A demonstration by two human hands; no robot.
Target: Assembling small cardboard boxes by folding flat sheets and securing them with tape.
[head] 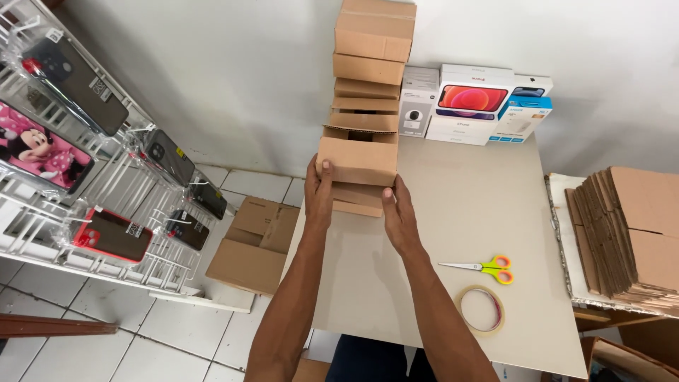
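Cardboard box (356, 161), folded and small, is gripped at both ends by the left hand (318, 191) and right hand (400, 216), nearest in a row on the bench (453, 233); pressing it flush likely follows.

A small cardboard box (357, 161) is gripped at its two ends by the left hand (319, 192) and the right hand (399, 216), atop a row of similar boxes (368, 85) on the table (453, 212). Scissors (484, 267) and a tape roll (481, 309) are seen to the right, near stacked flat cartons (629, 226). Product boxes (470, 102) are lined against the wall.
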